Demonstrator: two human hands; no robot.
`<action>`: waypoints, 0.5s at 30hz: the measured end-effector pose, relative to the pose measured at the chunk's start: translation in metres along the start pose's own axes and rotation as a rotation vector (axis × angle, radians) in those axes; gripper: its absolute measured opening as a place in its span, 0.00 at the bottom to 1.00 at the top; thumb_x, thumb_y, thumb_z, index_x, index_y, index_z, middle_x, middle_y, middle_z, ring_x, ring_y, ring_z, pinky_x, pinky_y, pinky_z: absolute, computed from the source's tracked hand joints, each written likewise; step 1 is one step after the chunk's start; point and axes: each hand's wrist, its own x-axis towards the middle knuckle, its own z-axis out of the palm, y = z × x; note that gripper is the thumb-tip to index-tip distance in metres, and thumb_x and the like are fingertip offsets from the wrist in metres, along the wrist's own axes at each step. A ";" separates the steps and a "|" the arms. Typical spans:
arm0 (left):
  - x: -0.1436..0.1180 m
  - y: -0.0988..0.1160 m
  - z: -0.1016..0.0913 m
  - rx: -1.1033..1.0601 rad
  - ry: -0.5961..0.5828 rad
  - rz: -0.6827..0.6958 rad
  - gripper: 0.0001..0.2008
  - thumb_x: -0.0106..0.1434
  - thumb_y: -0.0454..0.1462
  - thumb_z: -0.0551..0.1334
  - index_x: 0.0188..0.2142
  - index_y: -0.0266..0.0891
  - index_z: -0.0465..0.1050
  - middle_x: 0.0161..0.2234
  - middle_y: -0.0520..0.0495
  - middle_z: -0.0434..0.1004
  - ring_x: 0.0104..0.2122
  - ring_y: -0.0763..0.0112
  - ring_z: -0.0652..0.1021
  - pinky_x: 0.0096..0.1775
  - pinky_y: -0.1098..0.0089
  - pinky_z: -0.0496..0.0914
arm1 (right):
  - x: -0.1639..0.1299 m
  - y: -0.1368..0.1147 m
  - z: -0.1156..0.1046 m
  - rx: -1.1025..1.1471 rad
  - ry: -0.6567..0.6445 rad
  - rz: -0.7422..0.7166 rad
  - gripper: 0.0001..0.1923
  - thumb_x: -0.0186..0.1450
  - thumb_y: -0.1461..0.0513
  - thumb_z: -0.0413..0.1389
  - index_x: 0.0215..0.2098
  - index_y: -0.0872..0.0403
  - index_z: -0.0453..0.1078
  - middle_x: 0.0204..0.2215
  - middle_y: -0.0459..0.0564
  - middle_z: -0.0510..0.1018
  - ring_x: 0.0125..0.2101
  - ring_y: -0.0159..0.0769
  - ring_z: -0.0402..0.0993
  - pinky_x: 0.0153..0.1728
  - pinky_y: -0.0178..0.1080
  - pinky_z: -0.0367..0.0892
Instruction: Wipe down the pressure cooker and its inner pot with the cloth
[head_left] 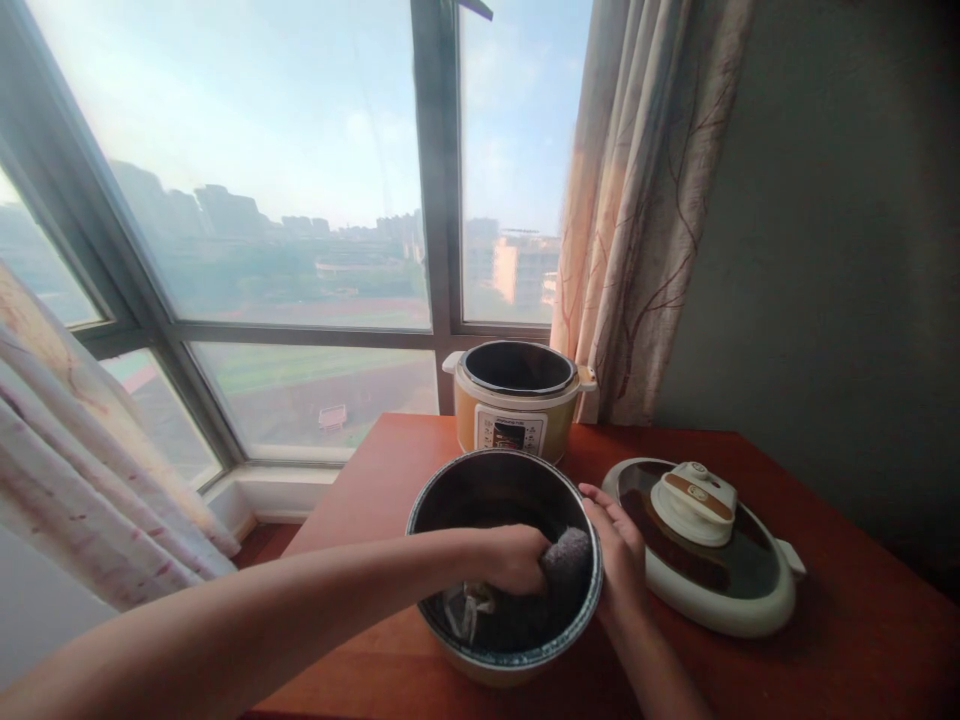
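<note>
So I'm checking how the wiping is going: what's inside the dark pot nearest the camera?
Inside the inner pot the left hand presses a grey sponge to the wall, with a pale crumpled scrap lower left. Hand and sponge hide part of the bottom.

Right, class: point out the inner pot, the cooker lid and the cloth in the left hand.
inner pot (495,470), head view, far rim
cooker lid (742,575), head view, dark glossy top
cloth (571,560), head view, grey bunched part beside the fingers
</note>
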 end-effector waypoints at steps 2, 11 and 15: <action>0.010 0.002 -0.003 -0.387 0.153 -0.141 0.09 0.51 0.34 0.64 0.33 0.37 0.76 0.28 0.48 0.76 0.30 0.63 0.77 0.31 0.69 0.70 | 0.001 0.001 -0.002 0.003 -0.008 0.003 0.27 0.48 0.53 0.71 0.43 0.54 0.74 0.31 0.49 0.83 0.33 0.44 0.80 0.30 0.38 0.72; 0.028 0.001 -0.003 -0.810 0.455 -0.127 0.14 0.51 0.32 0.62 0.39 0.33 0.75 0.34 0.43 0.79 0.34 0.61 0.80 0.35 0.68 0.73 | 0.001 0.003 -0.005 -0.022 -0.063 0.004 0.24 0.49 0.51 0.70 0.39 0.54 0.75 0.28 0.47 0.82 0.33 0.43 0.80 0.33 0.39 0.72; 0.029 0.001 0.002 -0.545 0.385 -0.053 0.22 0.45 0.32 0.66 0.43 0.33 0.76 0.39 0.43 0.81 0.40 0.57 0.80 0.38 0.67 0.74 | 0.001 0.002 -0.003 -0.016 -0.062 0.005 0.24 0.48 0.51 0.70 0.38 0.53 0.75 0.27 0.47 0.82 0.33 0.44 0.79 0.32 0.39 0.72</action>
